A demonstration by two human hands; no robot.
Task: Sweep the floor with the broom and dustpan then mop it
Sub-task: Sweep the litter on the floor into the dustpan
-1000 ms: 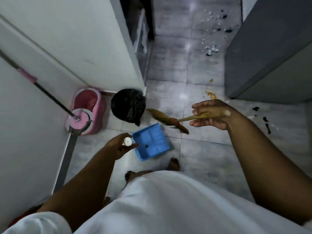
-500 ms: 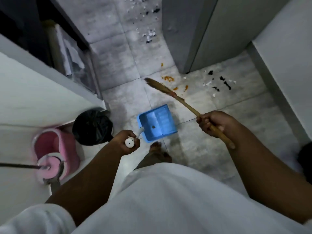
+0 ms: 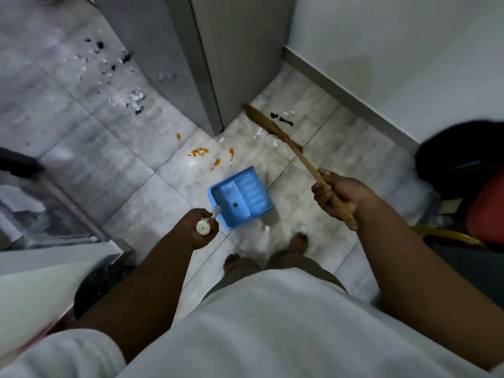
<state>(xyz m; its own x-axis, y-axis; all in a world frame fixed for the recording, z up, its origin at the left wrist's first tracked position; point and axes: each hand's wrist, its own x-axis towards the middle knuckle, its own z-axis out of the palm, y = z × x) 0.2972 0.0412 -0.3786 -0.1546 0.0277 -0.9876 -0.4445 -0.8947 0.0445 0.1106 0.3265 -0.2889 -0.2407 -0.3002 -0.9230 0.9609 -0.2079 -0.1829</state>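
Above the grey tiled floor point(image 3: 114, 165), the left hand point(image 3: 200, 230) is fisted around the blue dustpan point(image 3: 241, 197) handle; the right hand point(image 3: 336, 196) wraps the wooden broom point(image 3: 289, 147), bristles beside black and white scraps point(image 3: 283, 118).

Grey cabinet point(image 3: 191, 64) blocks ahead; open floor point(image 3: 90, 165) left of it.
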